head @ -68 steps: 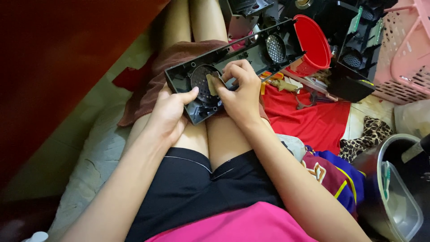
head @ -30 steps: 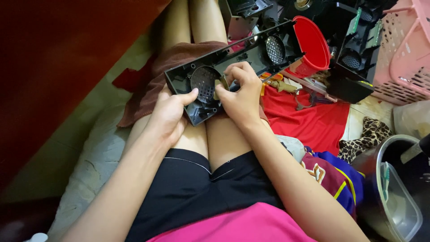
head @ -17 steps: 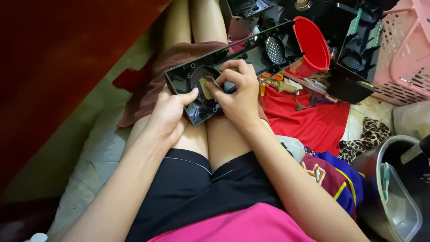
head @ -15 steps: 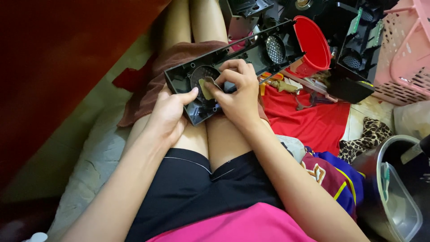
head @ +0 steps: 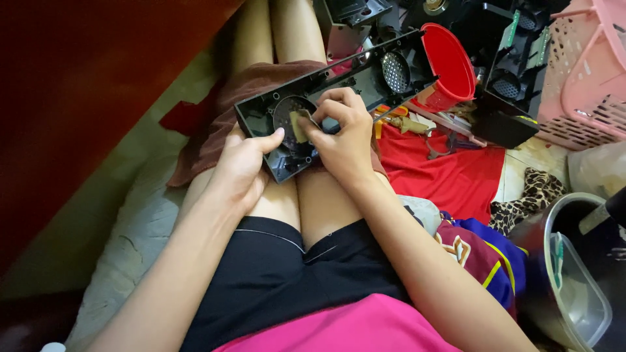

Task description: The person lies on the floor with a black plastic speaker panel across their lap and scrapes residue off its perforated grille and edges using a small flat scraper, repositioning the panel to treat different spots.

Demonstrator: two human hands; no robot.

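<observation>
A: What's nearest?
B: The lap. A long black casing (head: 339, 81) lies slantwise across the thighs on a brown cloth (head: 215, 130).
A: And the hands?
B: The left hand (head: 241, 171) clasps the casing's near end, thumb on its rim. The right hand (head: 342, 133) pinches a small tan piece (head: 298, 124) over the round grille; its fingertips hide what lies beneath.
A: Farther off?
B: A red cup (head: 450, 65) just beside the casing's far end, a red cloth (head: 450, 176) under small tools too blurred to identify, and a pink basket (head: 587, 72) cut off at the frame's edge.
</observation>
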